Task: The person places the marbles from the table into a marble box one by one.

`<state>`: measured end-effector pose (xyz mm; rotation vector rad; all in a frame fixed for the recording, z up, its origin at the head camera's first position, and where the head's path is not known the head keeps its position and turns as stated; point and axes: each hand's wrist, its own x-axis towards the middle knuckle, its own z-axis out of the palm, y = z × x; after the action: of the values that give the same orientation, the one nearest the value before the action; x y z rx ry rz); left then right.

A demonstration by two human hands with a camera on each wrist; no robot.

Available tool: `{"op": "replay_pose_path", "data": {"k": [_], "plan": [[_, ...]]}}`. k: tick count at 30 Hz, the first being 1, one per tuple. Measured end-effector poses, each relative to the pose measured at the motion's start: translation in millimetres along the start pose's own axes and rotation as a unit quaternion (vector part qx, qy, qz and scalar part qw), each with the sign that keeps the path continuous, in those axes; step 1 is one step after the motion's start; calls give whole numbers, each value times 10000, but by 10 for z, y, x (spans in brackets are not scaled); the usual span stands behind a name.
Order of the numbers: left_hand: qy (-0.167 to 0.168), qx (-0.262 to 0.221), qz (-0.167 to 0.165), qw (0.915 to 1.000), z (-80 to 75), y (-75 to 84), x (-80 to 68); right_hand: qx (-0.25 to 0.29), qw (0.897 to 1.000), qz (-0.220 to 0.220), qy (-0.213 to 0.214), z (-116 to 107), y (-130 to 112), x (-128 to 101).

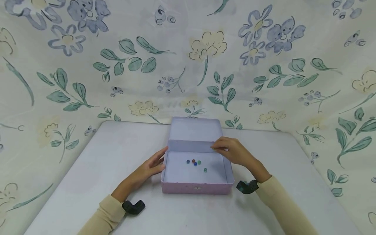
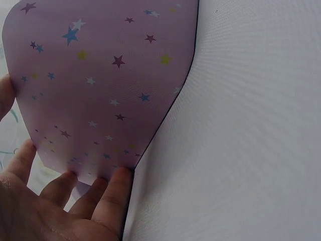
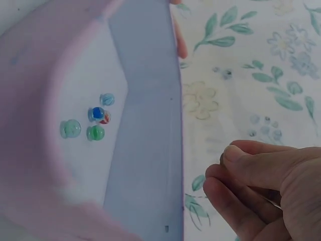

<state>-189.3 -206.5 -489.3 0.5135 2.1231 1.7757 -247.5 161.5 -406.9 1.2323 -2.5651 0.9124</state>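
A lilac tin box (image 1: 196, 188), printed with small stars (image 2: 118, 61) on its outer side, stands with its hinged lid (image 1: 196, 128) raised. Several glass marbles lie on its pale floor, among them a pale green marble (image 3: 70, 128), a green marble (image 3: 95, 133) and a dark blue marble (image 3: 98, 113). My left hand (image 1: 151, 166) rests its extended fingers and thumb against the box's left side. Over the back right of the box, my right hand (image 1: 232, 151) pinches a small marble (image 3: 222, 158) between thumb and fingertips; most of it is hidden.
The box stands on a white table (image 1: 123, 140). Floral cloth (image 1: 176, 65) hangs behind the table and along both sides. A dark wrist camera (image 1: 133, 207) sits at the left cuff and another wrist camera (image 1: 247, 187) at the right.
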Motion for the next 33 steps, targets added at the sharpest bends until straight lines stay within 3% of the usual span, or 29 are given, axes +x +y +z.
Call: {"op": "replay_pose_path", "data": {"k": [10, 19, 26, 33], "plan": [[-28, -78, -29, 10000, -38, -54, 18, -146, 9951, -329, -918, 69, -31, 393], [-52, -128, -25, 9999, -22, -59, 17, -391, 9831, -71, -1789, 402, 21, 579], [-40, -78, -2, 10000, -14, -31, 10, -403, 9783, 323, -2005, 589, 78, 587], [-13, -14, -29, 10000, -21, -25, -2, -529, 9780, 256, -2001, 684, 113, 582]]}}
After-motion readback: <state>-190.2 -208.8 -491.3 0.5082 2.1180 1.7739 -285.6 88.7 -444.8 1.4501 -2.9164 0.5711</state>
